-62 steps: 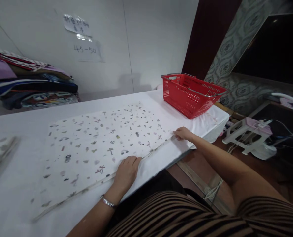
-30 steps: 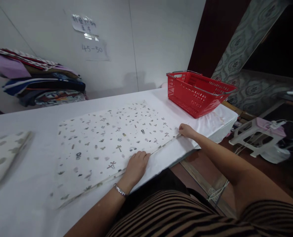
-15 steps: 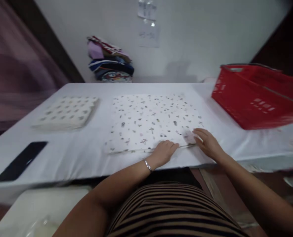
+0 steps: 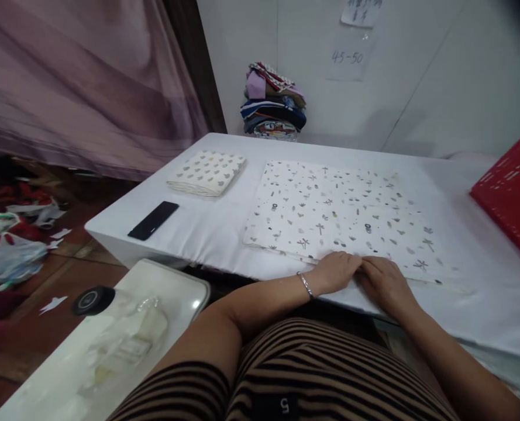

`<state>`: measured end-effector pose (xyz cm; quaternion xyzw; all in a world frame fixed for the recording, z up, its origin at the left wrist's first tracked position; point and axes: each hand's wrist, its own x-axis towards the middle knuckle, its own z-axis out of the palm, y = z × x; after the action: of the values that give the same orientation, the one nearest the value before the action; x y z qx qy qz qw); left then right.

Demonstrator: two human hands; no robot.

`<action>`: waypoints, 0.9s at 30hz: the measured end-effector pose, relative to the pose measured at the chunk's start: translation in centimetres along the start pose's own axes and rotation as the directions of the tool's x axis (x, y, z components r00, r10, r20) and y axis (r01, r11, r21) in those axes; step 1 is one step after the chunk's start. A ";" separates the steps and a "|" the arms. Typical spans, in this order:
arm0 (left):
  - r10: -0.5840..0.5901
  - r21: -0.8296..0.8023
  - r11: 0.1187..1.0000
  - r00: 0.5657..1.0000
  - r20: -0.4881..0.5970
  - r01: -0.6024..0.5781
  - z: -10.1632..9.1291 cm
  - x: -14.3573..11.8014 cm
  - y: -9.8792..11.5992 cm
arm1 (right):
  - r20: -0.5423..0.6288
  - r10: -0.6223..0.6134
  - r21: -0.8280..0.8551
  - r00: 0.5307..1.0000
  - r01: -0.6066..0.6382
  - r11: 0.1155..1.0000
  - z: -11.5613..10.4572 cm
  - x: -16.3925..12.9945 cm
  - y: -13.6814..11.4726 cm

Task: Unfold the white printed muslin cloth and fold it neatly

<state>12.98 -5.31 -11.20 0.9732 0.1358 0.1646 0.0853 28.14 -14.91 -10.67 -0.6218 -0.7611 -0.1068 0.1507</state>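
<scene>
Two hands: left hand (image 4: 336,270) and right hand (image 4: 385,282) lie flat, fingers loosely spread, touching each other on the near edge of the printed cloth (image 4: 338,213).
Printed cloth: one — spread on the white table (image 4: 207,225).
Basket: one red basket (image 4: 512,193) at the right; contents hidden.
Others: one folded cloth (image 4: 207,172), one phone (image 4: 153,220) — one fabric stack (image 4: 272,108) behind.

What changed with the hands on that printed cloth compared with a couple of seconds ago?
The right hand slid left along the near edge of the printed cloth until it met the left hand; both now rest side by side there. The cloth stayed flat on the white table, and the red basket stayed put.
</scene>
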 end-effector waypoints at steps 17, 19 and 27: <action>-0.235 0.268 0.935 0.972 -0.013 0.230 -4.5 -5.5 -5.4 | 0.030 -0.018 0.011 0.999 0.018 1.000 0.0 0.2 0.0; -0.275 0.287 0.918 0.961 -0.033 0.272 -5.4 -6.8 -6.7 | 0.042 -0.020 0.010 0.999 0.020 1.000 -0.2 0.3 0.0; -0.382 0.333 0.862 0.921 -0.069 0.383 -8.4 -11.4 -11.1 | 0.066 -0.025 -0.014 0.998 0.026 1.000 -0.3 0.3 0.0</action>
<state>-2.85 2.90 -9.13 0.9267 0.3524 0.1189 -0.0533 28.12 -14.76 -10.29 -0.6165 -0.7726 -0.0938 0.1197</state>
